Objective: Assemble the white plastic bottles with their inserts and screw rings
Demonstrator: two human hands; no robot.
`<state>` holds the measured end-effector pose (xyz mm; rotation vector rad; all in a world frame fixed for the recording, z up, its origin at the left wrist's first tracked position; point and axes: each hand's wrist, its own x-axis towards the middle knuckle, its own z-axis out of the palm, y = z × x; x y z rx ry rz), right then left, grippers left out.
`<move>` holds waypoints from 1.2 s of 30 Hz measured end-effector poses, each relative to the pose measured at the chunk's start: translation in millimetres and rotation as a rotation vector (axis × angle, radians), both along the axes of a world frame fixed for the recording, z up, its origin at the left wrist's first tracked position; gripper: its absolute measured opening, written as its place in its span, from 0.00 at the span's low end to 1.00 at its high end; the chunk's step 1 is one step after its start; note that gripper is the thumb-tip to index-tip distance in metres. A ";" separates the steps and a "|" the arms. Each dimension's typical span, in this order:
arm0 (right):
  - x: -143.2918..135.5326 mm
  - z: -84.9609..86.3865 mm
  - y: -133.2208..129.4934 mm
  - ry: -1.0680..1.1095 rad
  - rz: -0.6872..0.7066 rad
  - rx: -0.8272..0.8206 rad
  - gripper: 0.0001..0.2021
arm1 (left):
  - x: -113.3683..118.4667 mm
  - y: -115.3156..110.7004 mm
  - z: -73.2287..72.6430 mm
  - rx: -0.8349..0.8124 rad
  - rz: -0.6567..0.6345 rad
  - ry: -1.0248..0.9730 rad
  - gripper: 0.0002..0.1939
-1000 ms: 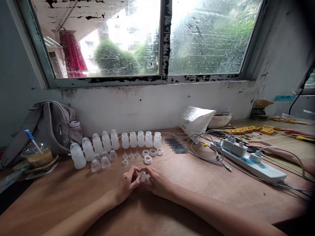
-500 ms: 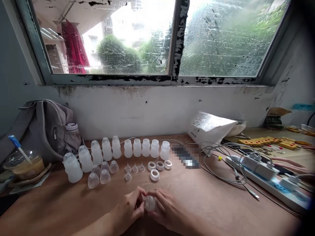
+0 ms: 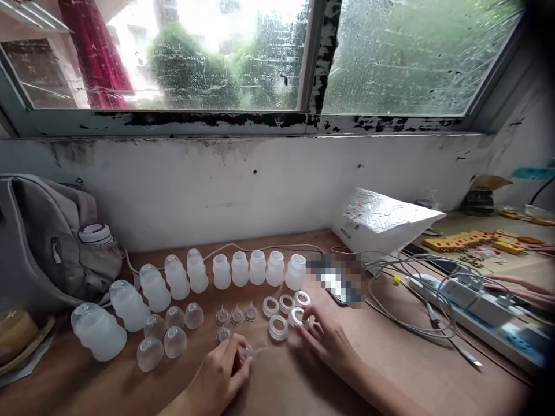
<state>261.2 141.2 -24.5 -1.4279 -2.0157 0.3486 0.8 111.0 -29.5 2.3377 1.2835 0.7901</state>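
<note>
My left hand (image 3: 219, 370) pinches a clear nipple (image 3: 246, 352) just above the table, its shape partly hidden by the fingers. My right hand (image 3: 325, 335) has thumb and fingertips closed on a white screw ring (image 3: 297, 316), among several other rings (image 3: 278, 328) lying flat. Close to my left fingers, several clear nipples (image 3: 237, 315) rest with thin tips upward. Farther left are several clear dome caps (image 3: 176, 342). Behind them stand frosted baby bottles: open-topped bottles (image 3: 240, 268) in the middle and bottles with clear domes on top (image 3: 155, 289) toward the left.
A grey backpack (image 3: 47, 231) and a drink cup (image 3: 15, 338) are at the left. On the right lie a pixelated dark object (image 3: 336, 282), tangled cables (image 3: 403, 323), a power strip (image 3: 477, 318) and a foil-lined white bag (image 3: 385, 225). Another person's hand (image 3: 520, 289) shows at the right edge.
My hands, together on a clear piece before, have parted. The right hand has moved right and forward with a ring to the other rings; the left keeps a nipple near the nipples. The view has shifted.
</note>
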 end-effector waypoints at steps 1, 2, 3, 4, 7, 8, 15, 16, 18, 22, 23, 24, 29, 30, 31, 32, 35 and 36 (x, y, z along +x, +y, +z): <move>2.6 -0.5 0.1 -0.017 0.000 -0.004 0.06 | 0.8 0.8 0.9 0.006 0.014 0.027 0.04; 5.3 -0.8 -0.3 -0.037 0.014 0.001 0.06 | 1.9 1.7 1.5 0.014 0.030 0.045 0.04; 8.1 -1.0 -0.9 -0.056 0.039 0.012 0.06 | 3.3 2.5 1.8 0.024 0.046 0.057 0.05; 11.1 -1.1 -1.5 -0.073 0.075 0.026 0.06 | 4.8 3.3 1.7 0.035 0.066 0.064 0.06; 19.7 -1.4 -2.2 -0.088 0.210 0.066 0.07 | 8.1 4.1 -0.4 0.071 0.148 0.065 0.07; 22.0 -1.8 -2.1 -0.078 0.242 0.068 0.07 | 8.8 3.9 -1.5 0.084 0.172 0.062 0.07; 25.3 -6.0 -1.1 0.022 0.348 0.000 0.03 | 10.0 5.8 -7.9 0.189 0.265 0.171 0.08; 24.7 -5.7 -1.0 0.028 0.358 0.003 0.03 | 9.9 6.2 -8.2 0.215 0.259 0.201 0.09; 23.7 -4.4 -0.8 0.036 0.370 0.015 0.03 | 9.8 6.7 -7.8 0.253 0.241 0.243 0.09; 22.9 -3.6 -1.1 0.012 0.378 0.058 0.05 | 9.1 5.3 -4.8 0.298 0.213 0.281 0.09; 22.7 -3.8 -1.6 0.001 0.378 0.071 0.06 | 8.8 4.6 -4.2 0.310 0.203 0.290 0.09; 22.4 -4.0 -2.3 -0.014 0.382 0.080 0.07 | 8.6 3.8 -3.8 0.321 0.193 0.298 0.09; 20.2 -4.1 -6.7 -0.096 0.387 0.142 0.09 | 8.7 -3.1 -3.9 0.398 0.156 0.275 0.07; 19.8 -4.1 -7.3 -0.111 0.378 0.161 0.10 | 8.6 -4.5 -2.5 0.430 0.137 0.263 0.07; 19.6 -4.1 -7.8 -0.121 0.370 0.182 0.10 | 8.2 -5.4 0.4 0.464 0.115 0.253 0.07; 19.4 -4.2 -8.2 -0.126 0.367 0.205 0.10 | 7.3 -5.3 5.1 0.501 0.099 0.244 0.07; 19.4 -4.0 -9.3 -0.114 0.373 0.267 0.11 | -0.1 4.9 29.9 0.602 0.178 0.239 0.07; 19.5 -3.7 -9.8 -0.109 0.373 0.282 0.11 | -4.4 12.2 41.1 0.626 0.258 0.250 0.08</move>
